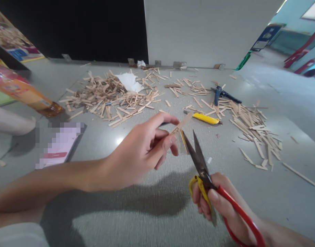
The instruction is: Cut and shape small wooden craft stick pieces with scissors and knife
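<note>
My left hand (142, 151) pinches a thin wooden stick (182, 124) between thumb and fingers, held above the grey floor. My right hand (219, 202) grips scissors (198, 157) with one yellow and one red handle. Their dark blades are parted and point up toward the stick, just below and right of it. The stick's tip pokes out past my left fingertips, close to the blade tips.
Heaps of cut wooden sticks (108, 97) cover the floor ahead, with more sticks (257, 128) to the right. A yellow utility knife (205, 118), a dark glue gun (221, 95), white paper (130, 82), a phone (59, 142) and a bottle (23, 91) lie around.
</note>
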`<state>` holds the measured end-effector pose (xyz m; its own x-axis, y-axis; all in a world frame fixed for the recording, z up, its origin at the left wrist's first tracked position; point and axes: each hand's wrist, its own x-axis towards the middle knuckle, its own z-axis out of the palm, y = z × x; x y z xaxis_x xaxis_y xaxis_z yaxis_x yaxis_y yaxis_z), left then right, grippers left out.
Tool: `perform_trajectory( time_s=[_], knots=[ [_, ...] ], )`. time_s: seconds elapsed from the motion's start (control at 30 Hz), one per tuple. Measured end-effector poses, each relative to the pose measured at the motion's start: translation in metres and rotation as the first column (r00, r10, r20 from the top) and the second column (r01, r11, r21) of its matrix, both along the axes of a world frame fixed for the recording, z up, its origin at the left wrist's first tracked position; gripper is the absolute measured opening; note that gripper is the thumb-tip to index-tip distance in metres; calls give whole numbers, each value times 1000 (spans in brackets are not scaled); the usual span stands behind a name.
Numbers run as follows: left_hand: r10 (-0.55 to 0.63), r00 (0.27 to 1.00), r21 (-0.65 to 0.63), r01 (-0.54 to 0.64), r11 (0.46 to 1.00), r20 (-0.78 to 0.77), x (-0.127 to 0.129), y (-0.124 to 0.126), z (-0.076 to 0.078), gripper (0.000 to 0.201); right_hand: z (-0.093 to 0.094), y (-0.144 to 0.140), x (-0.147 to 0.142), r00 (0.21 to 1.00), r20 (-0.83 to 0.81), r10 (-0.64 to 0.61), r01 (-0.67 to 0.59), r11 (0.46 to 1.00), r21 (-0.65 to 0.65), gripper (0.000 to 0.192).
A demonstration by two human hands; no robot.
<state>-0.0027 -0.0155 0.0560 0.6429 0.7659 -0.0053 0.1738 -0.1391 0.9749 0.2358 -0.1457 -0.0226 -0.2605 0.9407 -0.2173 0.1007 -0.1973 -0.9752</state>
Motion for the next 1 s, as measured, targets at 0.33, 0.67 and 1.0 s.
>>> perform_trajectory(
  time_s=[0.33,0.67,1.0],
  knots=[
    [123,977,283,-70,957,-174,-16,14,24,18,23,12,3,985,124,117,-124,991,53,65],
    [107,958,391,5,920,-265,-15,15,18,40,21,11,0,983,88,163,-159,986,-46,68],
    [147,948,465,2,885,-284,-12,13,17,37,19,18,3,957,62,285,-277,955,-106,70]
  ],
)
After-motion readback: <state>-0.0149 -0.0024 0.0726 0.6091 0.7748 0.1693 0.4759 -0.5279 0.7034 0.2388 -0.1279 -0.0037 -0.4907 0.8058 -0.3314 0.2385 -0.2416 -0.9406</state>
